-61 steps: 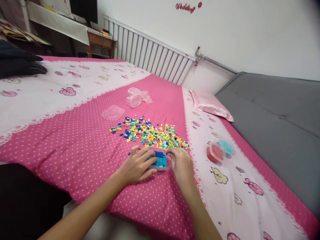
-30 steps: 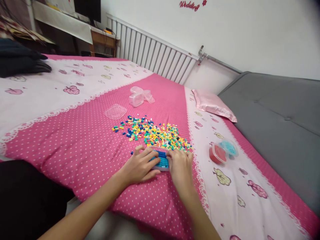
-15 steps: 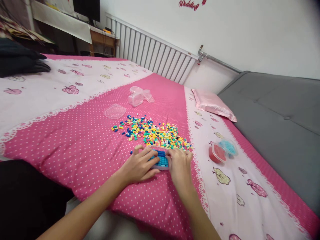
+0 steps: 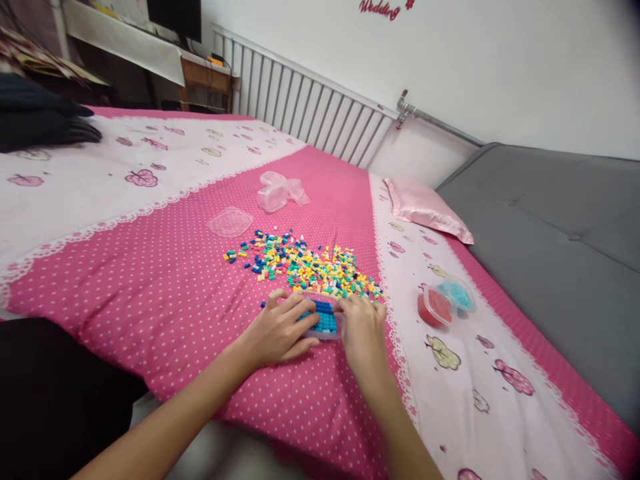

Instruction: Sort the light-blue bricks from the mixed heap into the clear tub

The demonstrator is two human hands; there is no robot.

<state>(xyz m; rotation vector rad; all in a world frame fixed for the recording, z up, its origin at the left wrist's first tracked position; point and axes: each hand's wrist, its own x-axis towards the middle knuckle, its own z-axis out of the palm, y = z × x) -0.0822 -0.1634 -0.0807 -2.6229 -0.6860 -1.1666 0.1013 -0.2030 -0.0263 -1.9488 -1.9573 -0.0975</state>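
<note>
A clear plastic container (image 4: pixel 327 335) rests on the bed, with rows of dark blue and light blue toy bricks (image 4: pixel 326 323) inside it. My left hand (image 4: pixel 280 328) grips the container's left side, its fingers reaching over the bricks. At the right end, my right hand (image 4: pixel 363 328) is closed, fingertips pinched together by the rim. Whatever it pinches is hidden. Just beyond the container spreads a loose pile of small building bricks (image 4: pixel 320 268) in yellow, green, blue, white and red.
Empty clear tubs (image 4: pixel 273 199) and a flat clear lid (image 4: pixel 230 223) lie past the pile. To the right stand a tub of red pieces (image 4: pixel 435 308) and a tub of light blue pieces (image 4: pixel 457 295). A pink pillow (image 4: pixel 427 208) lies near the grey headboard (image 4: pixel 550 220).
My right fingertips have shifted very slightly at the container's right end, showing a little more of its rim. My left hand stays in place.
</note>
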